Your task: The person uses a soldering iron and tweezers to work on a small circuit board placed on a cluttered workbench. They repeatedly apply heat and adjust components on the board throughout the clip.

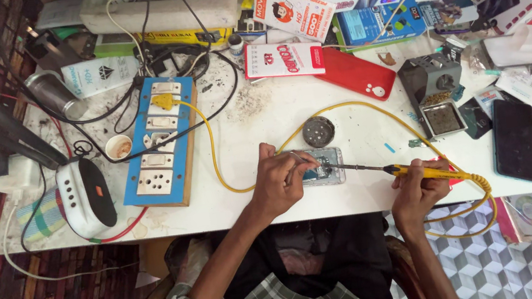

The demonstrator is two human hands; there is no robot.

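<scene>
My left hand [279,181] pinches thin metal tweezers [303,159] over an opened phone [325,165] lying on the white table [261,112]. My right hand [417,187] grips a yellow-handled soldering iron [422,171], its dark tip reaching left onto the phone's inside. The iron's yellow cord [215,156] loops across the table to a blue socket board [158,144]. The two hands sit either side of the phone, near the table's front edge.
A round dark tin [318,131] lies just behind the phone. A red phone [356,74], a grey iron stand [435,94], a black phone [514,139], a white speaker [82,196] and several printed boxes at the back crowd the table.
</scene>
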